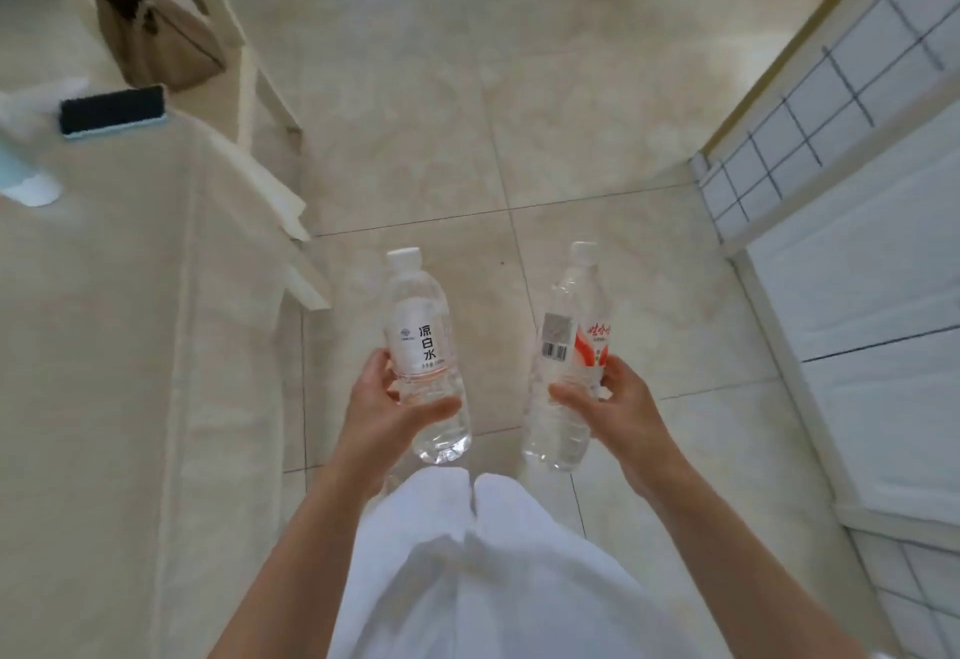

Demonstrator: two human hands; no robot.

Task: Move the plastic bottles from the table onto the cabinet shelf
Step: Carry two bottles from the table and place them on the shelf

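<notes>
Two clear plastic bottles are being carried in front of the person's body, above the tiled floor (pixel 597 149), neither one touching the desk or any shelf. The white-label bottle (pixel 423 346) is sitting in the left hand (pixel 387 411), whose fingers are wrapping round its lower half below the label; the red-label bottle (pixel 574 357) is sitting in the right hand (pixel 605 401), whose fingers and thumb are pinching round its lower body. Both bottles are pointing their white caps up and away from the person, long axes running roughly parallel and leaning slightly forward, with a gap between them. Each looks filled with clear water, caps on. The cloth-covered desk (pixel 104 346) is lying to the left, nearer the left hand, and is carrying a dark-topped block (pixel 111 110) at its far edge. To the right, nearer the right hand, a white panelled cabinet front (pixel 857 269) is standing, though no open shelf is showing here. I judge the coming move is turning on swinging both bottles rightward toward that cabinet, the red-label bottle arriving first. A tan bag (pixel 156 35) is hanging by a chair at far left.
</notes>
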